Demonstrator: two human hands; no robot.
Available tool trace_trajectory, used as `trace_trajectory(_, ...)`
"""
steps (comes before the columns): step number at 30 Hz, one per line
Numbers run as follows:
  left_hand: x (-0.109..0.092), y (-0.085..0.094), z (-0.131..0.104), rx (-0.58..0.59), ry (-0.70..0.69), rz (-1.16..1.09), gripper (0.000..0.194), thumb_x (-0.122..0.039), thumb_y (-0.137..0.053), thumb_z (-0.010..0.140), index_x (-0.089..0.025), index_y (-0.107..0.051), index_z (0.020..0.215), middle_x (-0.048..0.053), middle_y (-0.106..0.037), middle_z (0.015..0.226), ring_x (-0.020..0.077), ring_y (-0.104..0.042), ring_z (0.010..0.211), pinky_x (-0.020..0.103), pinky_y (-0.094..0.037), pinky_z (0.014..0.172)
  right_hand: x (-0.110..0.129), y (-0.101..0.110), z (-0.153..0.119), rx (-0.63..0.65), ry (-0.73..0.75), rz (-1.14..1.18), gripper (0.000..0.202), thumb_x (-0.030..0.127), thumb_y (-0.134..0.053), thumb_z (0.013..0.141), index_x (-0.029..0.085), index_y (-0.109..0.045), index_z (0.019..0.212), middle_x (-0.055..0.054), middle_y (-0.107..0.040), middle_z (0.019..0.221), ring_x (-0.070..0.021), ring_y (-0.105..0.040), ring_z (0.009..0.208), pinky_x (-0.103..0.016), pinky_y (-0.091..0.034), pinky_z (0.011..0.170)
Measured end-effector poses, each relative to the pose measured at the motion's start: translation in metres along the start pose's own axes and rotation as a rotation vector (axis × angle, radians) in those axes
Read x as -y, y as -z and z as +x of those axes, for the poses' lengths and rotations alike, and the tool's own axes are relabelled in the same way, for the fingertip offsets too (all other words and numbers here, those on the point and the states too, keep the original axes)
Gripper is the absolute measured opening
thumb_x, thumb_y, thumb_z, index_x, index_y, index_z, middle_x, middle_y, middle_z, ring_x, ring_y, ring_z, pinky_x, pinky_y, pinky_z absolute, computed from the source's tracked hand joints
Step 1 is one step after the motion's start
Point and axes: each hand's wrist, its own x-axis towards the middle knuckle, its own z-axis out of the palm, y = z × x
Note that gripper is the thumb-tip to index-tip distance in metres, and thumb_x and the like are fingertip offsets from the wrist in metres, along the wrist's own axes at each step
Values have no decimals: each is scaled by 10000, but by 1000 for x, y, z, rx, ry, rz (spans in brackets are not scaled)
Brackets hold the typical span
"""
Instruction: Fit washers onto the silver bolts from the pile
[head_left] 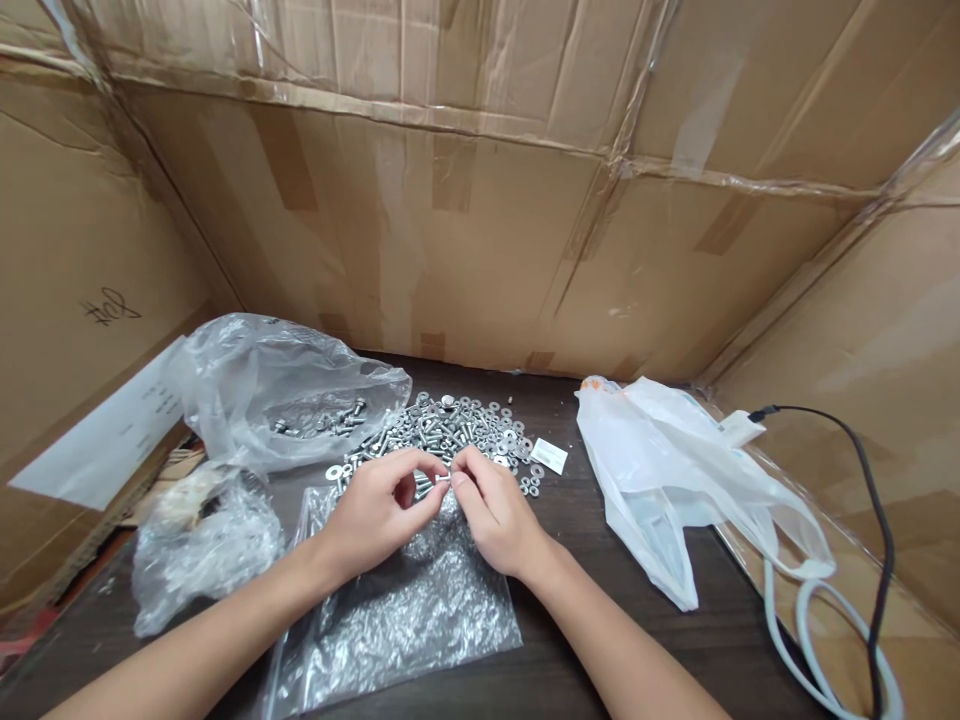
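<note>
Between the fingertips of both hands is a small silver bolt [442,478], held just above the near side of a heap of hardware. My left hand [382,497] pinches toward one end of it with thumb and index finger. My right hand [499,507] is closed around the other end, so that end is hidden. Behind the hands, loose bolts [442,428] and flat washers [510,440] are piled together. Under my wrists lies a clear plastic bag [427,610], flat and wrinkled.
An open plastic bag [255,390] with more bolts inside lies at the left, near a crumpled clear wrap [210,540]. A small white label [549,456] sits right of the heap. White plastic bags [645,450] and a cable [874,500] lie farther right. Cardboard walls [480,240] surround the table.
</note>
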Motion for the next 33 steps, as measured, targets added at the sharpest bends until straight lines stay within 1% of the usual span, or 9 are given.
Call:
trace_trajectory(3, 1, 0, 0, 11, 0, -8, 131, -266, -597, 906, -199, -692, 966, -19, -653, 741, 111, -535, 567, 251, -428, 585, -2, 0, 0, 6, -9, -5, 185, 247, -406, 1007, 201, -470, 840, 12, -517, 750, -152, -489, 672, -281, -337, 654)
trace_trajectory(12, 4, -3, -1, 18, -9, -8, 123, -259, -592, 908, -195, -679, 967, -26, -626, 719, 110, -533, 563, 254, -423, 584, -2, -1, 2, 6, -25, -11, 200, 264, -415, 1005, 198, -480, 828, 15, -513, 727, -147, -488, 653, -277, -325, 632)
trace_trajectory(15, 2, -2, -2, 6, -26, -16, 115, -252, -591, 912, -197, -675, 967, -33, -603, 700, 108, -524, 557, 249, -416, 574, -3, -2, 2, -1, -48, 14, 300, 305, -391, 1023, 199, -438, 746, 24, -474, 664, -135, -450, 601, -276, -298, 598)
trace_trajectory(18, 2, -2, -4, 7, -62, -13, 110, -238, -588, 912, -195, -671, 971, -31, -594, 708, 108, -528, 565, 250, -421, 581, -5, -4, 2, 17, -102, 47, 417, 361, -370, 1035, 202, -367, 650, 38, -382, 574, -122, -366, 538, -281, -245, 549)
trace_trajectory(20, 2, -3, -5, 14, -81, -6, 111, -230, -587, 912, -196, -670, 978, -30, -594, 719, 107, -530, 570, 252, -423, 587, -6, -5, 2, 34, -121, 61, 447, 377, -365, 1038, 200, -360, 627, 40, -353, 554, -119, -343, 526, -284, -229, 538)
trace_trajectory(24, 4, -3, -4, 3, -75, -10, 122, -233, -595, 911, -203, -677, 996, -29, -602, 730, 108, -528, 575, 255, -425, 589, -6, -5, 1, 12, -74, 23, 403, 353, -358, 1047, 203, -382, 673, 38, -387, 591, -127, -379, 545, -287, -251, 565)
trace_trajectory(28, 3, -2, -1, -18, -51, -7, 115, -239, -598, 911, -198, -680, 981, -24, -616, 738, 109, -530, 577, 258, -428, 595, -2, -3, -1, 27, -35, 36, 278, 302, -349, 1055, 202, -447, 815, 19, -486, 719, -145, -462, 641, -281, -318, 632)
trace_trajectory(30, 2, -2, -1, -26, -32, -19, 108, -240, -601, 907, -193, -678, 965, -22, -624, 741, 106, -525, 563, 254, -424, 582, -1, -2, 0, 34, -36, 52, 230, 290, -358, 1051, 199, -471, 872, 13, -508, 761, -149, -477, 674, -279, -335, 652)
trace_trajectory(33, 1, -2, -1, -14, -50, -40, 110, -240, -598, 907, -191, -680, 962, -19, -627, 746, 106, -524, 564, 252, -427, 583, -3, -3, 1, 40, -67, 59, 318, 317, -361, 1049, 202, -436, 763, 27, -455, 675, -141, -434, 615, -281, -308, 610)
